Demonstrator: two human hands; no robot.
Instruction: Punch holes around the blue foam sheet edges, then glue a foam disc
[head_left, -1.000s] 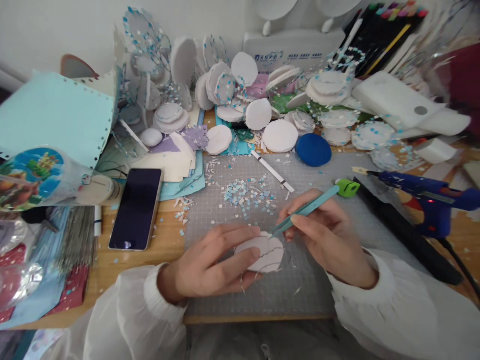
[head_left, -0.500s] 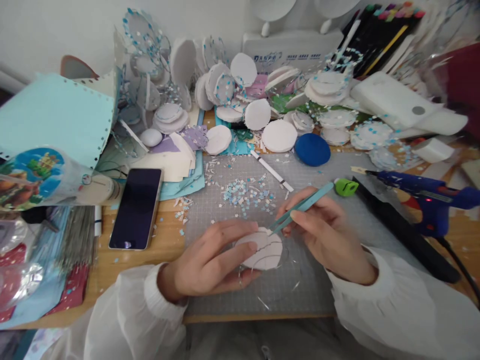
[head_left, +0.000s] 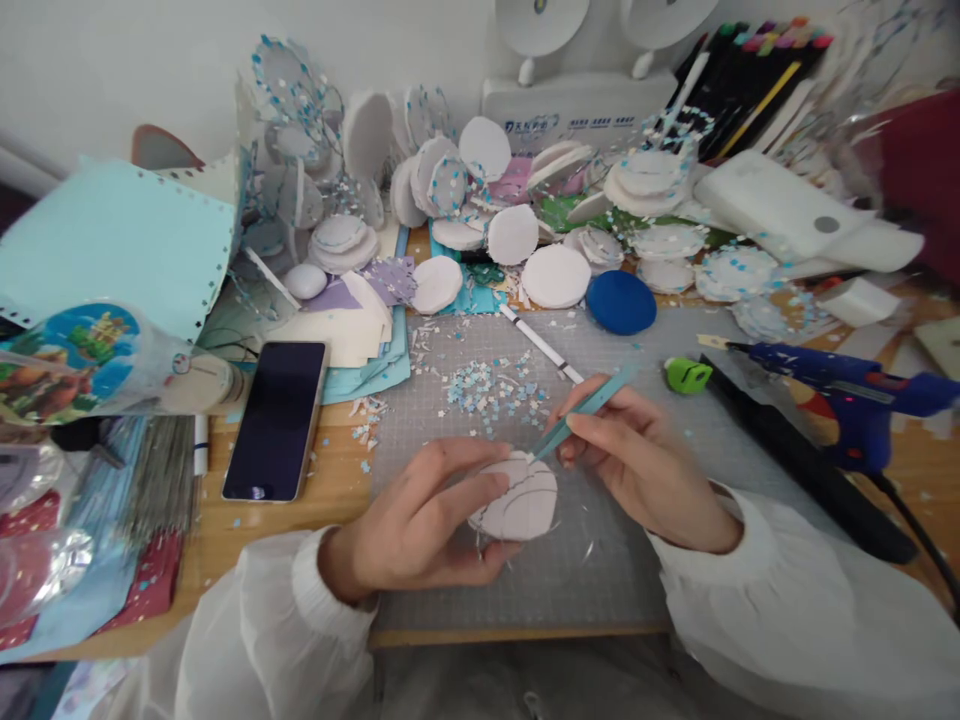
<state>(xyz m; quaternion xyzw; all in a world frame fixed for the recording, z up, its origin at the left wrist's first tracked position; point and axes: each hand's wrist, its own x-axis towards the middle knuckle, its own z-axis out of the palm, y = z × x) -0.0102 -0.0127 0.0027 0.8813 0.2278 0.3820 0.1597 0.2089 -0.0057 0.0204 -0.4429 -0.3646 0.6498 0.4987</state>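
Note:
My left hand (head_left: 427, 520) grips the left side of a round white disc (head_left: 529, 505), fingers over its top and thumb side below. Thin curved wires cross the disc's face. My right hand (head_left: 630, 450) pinches teal tweezers (head_left: 585, 408), whose tips touch the disc's upper edge. Whether a small piece sits between the tips is too small to tell. Both hands are above a grey cutting mat (head_left: 615, 590). Small blue and white star pieces (head_left: 491, 392) lie in a loose pile behind the disc.
A phone (head_left: 276, 420) lies at the left. A white pen (head_left: 540, 343) and blue disc (head_left: 621, 302) are behind the pile. At the right are a green-capped item (head_left: 687, 375), a black tool (head_left: 810, 465) and a blue glue gun (head_left: 847, 385). White discs (head_left: 556, 276) crowd the back.
The tweezers' arms have come closer together and their tips have moved slightly left onto the disc's edge. My right hand has shifted a little left. The disc has tilted slightly in my left hand.

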